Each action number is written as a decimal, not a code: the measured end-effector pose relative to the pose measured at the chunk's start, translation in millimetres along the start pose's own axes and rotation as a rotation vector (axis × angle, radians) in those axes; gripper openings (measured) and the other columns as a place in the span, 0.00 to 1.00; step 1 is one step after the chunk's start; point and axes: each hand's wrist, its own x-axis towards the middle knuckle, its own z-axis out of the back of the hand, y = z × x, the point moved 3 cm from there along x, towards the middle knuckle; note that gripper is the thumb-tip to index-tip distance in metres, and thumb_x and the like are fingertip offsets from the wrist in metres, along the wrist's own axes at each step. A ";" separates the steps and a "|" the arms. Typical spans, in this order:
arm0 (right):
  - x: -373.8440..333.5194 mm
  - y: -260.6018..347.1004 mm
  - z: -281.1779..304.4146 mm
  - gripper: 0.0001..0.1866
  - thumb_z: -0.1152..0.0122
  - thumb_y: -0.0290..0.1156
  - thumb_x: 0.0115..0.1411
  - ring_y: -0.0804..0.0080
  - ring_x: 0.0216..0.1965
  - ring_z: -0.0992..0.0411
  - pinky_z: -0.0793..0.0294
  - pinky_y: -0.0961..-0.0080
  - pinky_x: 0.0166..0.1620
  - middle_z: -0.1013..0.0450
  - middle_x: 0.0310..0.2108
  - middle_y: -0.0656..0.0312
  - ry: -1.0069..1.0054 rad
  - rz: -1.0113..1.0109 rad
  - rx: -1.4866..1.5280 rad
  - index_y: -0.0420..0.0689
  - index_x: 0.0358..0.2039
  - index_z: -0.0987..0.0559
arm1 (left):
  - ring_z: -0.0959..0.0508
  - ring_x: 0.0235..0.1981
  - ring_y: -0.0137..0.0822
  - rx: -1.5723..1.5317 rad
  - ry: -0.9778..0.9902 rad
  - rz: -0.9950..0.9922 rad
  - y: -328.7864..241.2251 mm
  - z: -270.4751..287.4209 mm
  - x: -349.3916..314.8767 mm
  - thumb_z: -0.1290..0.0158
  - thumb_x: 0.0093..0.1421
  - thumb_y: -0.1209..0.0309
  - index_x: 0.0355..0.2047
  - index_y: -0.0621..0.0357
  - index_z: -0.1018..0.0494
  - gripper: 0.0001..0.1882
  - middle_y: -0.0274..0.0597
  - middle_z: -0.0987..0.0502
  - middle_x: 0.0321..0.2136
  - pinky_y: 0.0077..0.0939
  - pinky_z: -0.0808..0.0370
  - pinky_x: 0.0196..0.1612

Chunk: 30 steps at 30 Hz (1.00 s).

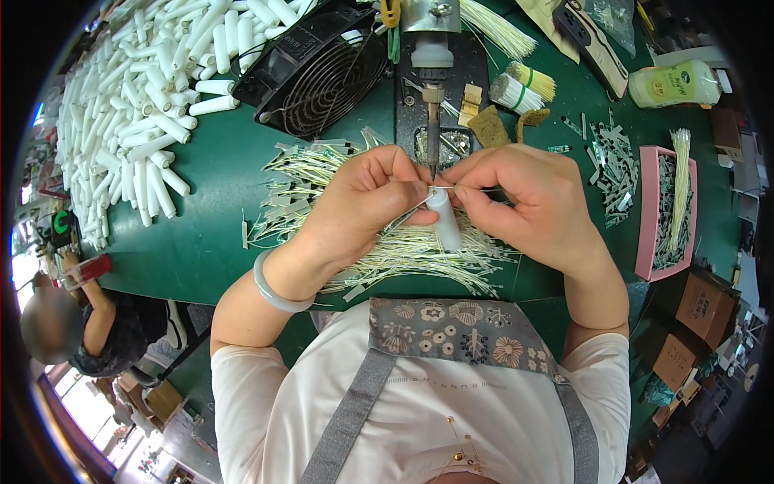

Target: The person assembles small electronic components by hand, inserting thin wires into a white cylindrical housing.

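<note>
Under the tip of a soldering iron (434, 133) in a stand, both my hands meet at the top end of a small white plastic tube (446, 222). My left hand (375, 189) is closed, its fingers at the tube's upper left side, with thin wires trailing out below them. My right hand (524, 202) pinches a thin pale wire (446, 187) that runs across the tube's top. The exact contact at the iron's tip is partly hidden by my fingers. Beneath my hands spreads a heap of thin wires (435, 262) with small strips on their ends.
Many white tubes (153, 105) pile at the left. A black fan (322, 73) stands beside the iron. On the right are loose small boards (614, 173), a pink box (649, 210) and a bottle (673, 84). Another person (105, 323) sits at the far left.
</note>
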 end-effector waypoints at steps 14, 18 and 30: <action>2.1 1.8 -2.1 0.03 0.39 0.21 0.44 0.75 0.24 0.26 0.29 0.83 0.26 0.25 0.25 0.60 -0.087 0.032 0.020 0.39 0.21 0.25 | 0.26 0.31 0.26 -0.024 -0.022 -0.012 -3.9 0.5 0.5 0.58 0.49 0.82 0.22 0.61 0.36 0.04 0.41 0.29 0.30 0.15 0.23 0.32; 1.7 2.3 -2.8 0.04 0.39 0.21 0.44 0.74 0.25 0.26 0.29 0.82 0.27 0.25 0.25 0.60 -0.103 0.053 0.020 0.39 0.21 0.26 | 0.26 0.30 0.26 -0.023 -0.042 -0.010 -4.2 -0.4 -0.3 0.58 0.49 0.82 0.22 0.61 0.36 0.03 0.40 0.29 0.30 0.15 0.23 0.32; -26.5 2.5 -3.7 0.12 0.34 0.21 0.35 0.73 0.20 0.36 0.37 0.80 0.22 0.37 0.18 0.64 -0.118 -0.111 0.153 0.42 0.17 0.31 | 0.25 0.38 0.37 0.031 0.003 0.034 -4.5 -2.9 -9.8 0.59 0.52 0.80 0.20 0.58 0.40 0.06 0.48 0.27 0.33 0.13 0.24 0.31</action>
